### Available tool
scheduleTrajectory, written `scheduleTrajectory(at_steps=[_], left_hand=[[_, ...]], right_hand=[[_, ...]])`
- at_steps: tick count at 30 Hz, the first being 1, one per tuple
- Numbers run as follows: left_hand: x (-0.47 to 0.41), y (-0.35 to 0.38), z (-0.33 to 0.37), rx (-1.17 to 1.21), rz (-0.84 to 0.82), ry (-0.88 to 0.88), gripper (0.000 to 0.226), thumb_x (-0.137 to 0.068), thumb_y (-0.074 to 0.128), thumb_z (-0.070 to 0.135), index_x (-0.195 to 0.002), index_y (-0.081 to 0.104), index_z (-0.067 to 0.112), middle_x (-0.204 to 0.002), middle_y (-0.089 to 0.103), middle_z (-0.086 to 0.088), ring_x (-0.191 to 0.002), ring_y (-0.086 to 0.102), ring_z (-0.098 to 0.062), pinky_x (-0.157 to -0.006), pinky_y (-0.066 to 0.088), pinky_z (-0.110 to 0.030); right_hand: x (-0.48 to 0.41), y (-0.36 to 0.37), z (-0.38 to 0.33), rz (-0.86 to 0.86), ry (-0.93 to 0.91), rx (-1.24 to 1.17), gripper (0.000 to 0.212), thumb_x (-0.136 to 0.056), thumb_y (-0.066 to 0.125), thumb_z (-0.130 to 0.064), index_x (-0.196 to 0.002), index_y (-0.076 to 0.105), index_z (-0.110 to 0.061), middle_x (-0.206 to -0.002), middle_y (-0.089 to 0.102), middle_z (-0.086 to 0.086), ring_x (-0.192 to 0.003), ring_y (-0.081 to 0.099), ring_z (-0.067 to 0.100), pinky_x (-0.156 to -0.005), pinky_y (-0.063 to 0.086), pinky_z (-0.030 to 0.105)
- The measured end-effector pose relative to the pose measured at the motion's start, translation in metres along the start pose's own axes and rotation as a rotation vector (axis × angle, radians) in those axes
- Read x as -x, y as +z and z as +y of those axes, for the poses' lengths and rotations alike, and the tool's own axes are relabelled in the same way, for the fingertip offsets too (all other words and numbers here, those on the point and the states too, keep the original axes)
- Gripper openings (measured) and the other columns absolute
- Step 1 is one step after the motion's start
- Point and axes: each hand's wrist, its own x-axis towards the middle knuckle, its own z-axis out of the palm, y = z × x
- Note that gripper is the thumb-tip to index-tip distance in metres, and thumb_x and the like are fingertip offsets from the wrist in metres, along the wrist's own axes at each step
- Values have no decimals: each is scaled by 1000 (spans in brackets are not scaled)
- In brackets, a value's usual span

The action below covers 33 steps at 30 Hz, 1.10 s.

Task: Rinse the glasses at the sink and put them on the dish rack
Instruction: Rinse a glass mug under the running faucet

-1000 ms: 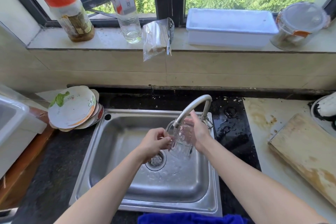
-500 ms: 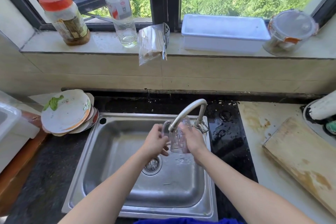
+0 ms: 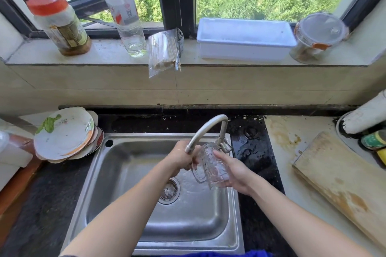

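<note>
A clear patterned glass mug [image 3: 213,165] with a handle is held tilted over the steel sink [image 3: 117,173], just under the spout of the curved tap [image 3: 206,129]. My right hand [image 3: 234,170] cups the mug's body from the right. My left hand [image 3: 181,157] grips its left side near the handle, right below the spout. Water wets the sink bottom around the drain [image 3: 169,191]. No dish rack is in view.
A stack of plates [image 3: 64,133] leans at the sink's left corner, with a white box [image 3: 10,152] beyond. A wooden cutting board [image 3: 342,183] lies on the right counter. The windowsill holds a jar [image 3: 60,25], a bottle [image 3: 125,12], a white tub [image 3: 244,37] and a lidded container [image 3: 319,35].
The mug has tipped over, its base now toward me and lower right. My right hand slid under it, and my left hand closed in on the handle side.
</note>
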Motion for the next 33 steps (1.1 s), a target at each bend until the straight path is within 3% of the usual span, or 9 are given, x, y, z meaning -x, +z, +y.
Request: scheduleTrajectory(at_steps=[6, 8, 12, 15, 19, 22, 27, 30, 33], left_hand=[[17, -13, -19, 339, -292, -183, 20, -100, 47, 24, -101, 55, 5, -74, 63, -12, -74, 62, -23, -61, 55, -30], [20, -11, -28, 313, -233, -96, 20, -101, 45, 18, -90, 54, 3, -71, 61, -11, -69, 62, -19, -62, 56, -30], [28, -8, -29, -99, -22, 128, 20, -99, 50, 16, -86, 60, 4, -73, 64, -3, -64, 59, -11, -60, 52, -24], [34, -8, -30, -388, 84, 219, 20, -96, 53, 20, -81, 63, 12, -73, 64, 3, -61, 53, -8, -57, 44, -19], [38, -8, -41, -349, 186, 188, 21, -96, 52, 19, -82, 61, 5, -78, 68, 1, -57, 54, -5, -57, 44, -25], [39, -20, -50, -311, 250, 172, 23, -96, 54, 20, -80, 59, 4, -81, 72, -2, -68, 63, -18, -63, 49, -33], [43, -18, -63, -329, 255, 202, 21, -95, 55, 18, -76, 59, 10, -74, 68, 9, -66, 59, -11, -65, 48, -29], [42, -28, -73, -337, 320, 218, 19, -93, 57, 16, -81, 61, 3, -71, 64, 9, -66, 56, -10, -68, 46, -32], [48, -34, -80, -409, 348, 299, 20, -91, 58, 11, -74, 56, 1, -66, 60, -2, -59, 46, -3, -58, 34, -20]], right_hand=[[0, 0, -1, 85, -339, 85, 30, -84, 71, -23, -113, 67, -18, -107, 74, 0, -98, 69, 15, -82, 53, 28], [-1, 6, -5, 61, -355, 119, 27, -89, 67, -22, -116, 65, -18, -114, 71, 1, -104, 66, 14, -84, 52, 24], [-15, 23, -10, 95, -232, 185, 45, -81, 65, -58, -114, 63, -27, -115, 69, -4, -109, 63, 17, -101, 45, 44], [-27, 36, -21, 234, -23, 66, 40, -84, 56, -58, -107, 64, -27, -109, 67, -4, -105, 61, 23, -94, 46, 50], [-36, 51, -19, 371, -158, 211, 24, -92, 52, -43, -101, 64, -24, -101, 67, -4, -91, 61, 11, -80, 51, 34], [-31, 59, -14, 299, -319, 417, 15, -89, 65, -34, -102, 59, -28, -91, 60, -20, -83, 54, -3, -66, 38, 15], [-45, 70, -20, 355, -261, 330, 19, -92, 51, -38, -81, 61, -26, -78, 66, -5, -83, 65, 19, -74, 52, 37], [-42, 83, -9, 242, -346, 409, 27, -79, 61, -57, -95, 57, -36, -94, 69, -11, -94, 64, 12, -87, 51, 36], [-46, 78, -13, 282, -161, 266, 28, -96, 44, -45, -104, 62, -26, -106, 63, -5, -101, 58, 21, -88, 53, 45]])
